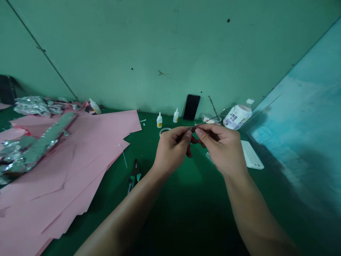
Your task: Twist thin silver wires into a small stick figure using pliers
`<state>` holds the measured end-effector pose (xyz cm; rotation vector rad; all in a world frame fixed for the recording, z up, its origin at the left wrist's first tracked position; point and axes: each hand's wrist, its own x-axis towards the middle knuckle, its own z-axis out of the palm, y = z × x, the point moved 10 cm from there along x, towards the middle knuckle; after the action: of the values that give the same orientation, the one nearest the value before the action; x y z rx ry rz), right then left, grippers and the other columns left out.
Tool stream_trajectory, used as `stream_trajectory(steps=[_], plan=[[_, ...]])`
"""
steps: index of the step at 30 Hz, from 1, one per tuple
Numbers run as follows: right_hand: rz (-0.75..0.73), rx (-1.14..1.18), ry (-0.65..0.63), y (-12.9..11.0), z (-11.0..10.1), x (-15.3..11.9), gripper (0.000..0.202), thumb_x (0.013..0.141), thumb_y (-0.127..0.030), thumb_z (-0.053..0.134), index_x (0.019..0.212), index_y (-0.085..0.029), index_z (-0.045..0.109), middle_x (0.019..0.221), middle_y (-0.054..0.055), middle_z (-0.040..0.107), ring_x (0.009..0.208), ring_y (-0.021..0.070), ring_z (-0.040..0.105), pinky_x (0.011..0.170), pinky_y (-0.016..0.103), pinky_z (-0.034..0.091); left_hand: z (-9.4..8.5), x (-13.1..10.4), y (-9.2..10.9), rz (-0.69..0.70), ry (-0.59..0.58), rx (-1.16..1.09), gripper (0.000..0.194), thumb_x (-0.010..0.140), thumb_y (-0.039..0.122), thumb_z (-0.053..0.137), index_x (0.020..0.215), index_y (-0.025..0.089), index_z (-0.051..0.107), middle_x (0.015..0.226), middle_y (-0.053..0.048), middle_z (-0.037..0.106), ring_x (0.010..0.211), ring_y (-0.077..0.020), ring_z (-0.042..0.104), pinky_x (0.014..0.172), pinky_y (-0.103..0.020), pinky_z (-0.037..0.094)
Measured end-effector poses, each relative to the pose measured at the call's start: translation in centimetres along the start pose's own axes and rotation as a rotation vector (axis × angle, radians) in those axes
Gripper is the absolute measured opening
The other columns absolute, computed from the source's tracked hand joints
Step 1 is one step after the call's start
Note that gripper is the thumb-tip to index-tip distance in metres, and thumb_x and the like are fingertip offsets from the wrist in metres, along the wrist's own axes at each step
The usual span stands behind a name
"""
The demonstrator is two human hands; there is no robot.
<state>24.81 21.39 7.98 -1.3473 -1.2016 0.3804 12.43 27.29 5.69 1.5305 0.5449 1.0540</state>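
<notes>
well, both hands are nearly closed, thumbs pressed against fingertips: the left hand [172,149] and the right hand [226,147] pinch a thin dark strand [196,126] between them, held up over the surface [183,209], toward its far edge. the fingers cover much of the strand, so i cannot tell its full length.

along the far edge, against the green wall [112,46], stand two small dropper bottles [159,121], and right of them a black phone [191,107] leans upright. next along, a twisted wire [212,105] rises beside a clear shallow container [205,116]; whether it joins the held strand i cannot tell. at the far right corner a white bottle [238,116] with a printed label lies tilted. a white flat item [252,155] lies near the right edge, just beside the right hand.

a clear ring [163,131] sits partly hidden behind the left hand. pliers [136,167] lie beside the left forearm. pink sheets [80,160] spread across the left side, with crumpled silver foil [33,105] on them toward the far left corner.
</notes>
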Motion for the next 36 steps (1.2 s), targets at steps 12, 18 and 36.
stream_trajectory(steps=[12,18,36], plan=[[0.188,0.268,-0.068,2.5,1.2,0.3,0.016,0.075,-0.026,0.081,0.090,-0.021,0.077,0.067,-0.001,0.065,0.057,0.0086,0.058,0.048,0.020,0.045,-0.9,0.1,0.4,0.028,0.039,0.078,0.020,0.088,0.021,0.060,0.093,0.013,0.078,0.061,0.001,0.055,0.055,-0.0094,0.045,0.051,-0.024,0.035],[0.185,0.292,-0.070,2.3,1.3,0.2,0.012,0.075,-0.023,0.081,0.086,-0.021,0.076,0.069,-0.001,0.067,0.060,0.0082,0.059,0.053,0.020,0.048,-0.7,0.0,0.7,0.020,0.027,0.049,0.021,0.089,0.024,0.059,0.083,0.013,0.076,0.060,0.001,0.054,0.058,-0.0101,0.045,0.053,-0.025,0.034],[0.003,0.108,-0.049,0.4,1.5,0.0,0.008,0.078,-0.024,0.077,0.087,-0.024,0.077,0.080,0.002,0.075,0.072,0.0163,0.069,0.066,0.032,0.057,-1.2,0.4,-1.7,-0.141,0.040,-0.210,0.027,0.088,0.033,0.066,0.068,0.015,0.062,0.057,0.001,0.051,0.050,-0.0083,0.042,0.048,-0.025,0.028]])
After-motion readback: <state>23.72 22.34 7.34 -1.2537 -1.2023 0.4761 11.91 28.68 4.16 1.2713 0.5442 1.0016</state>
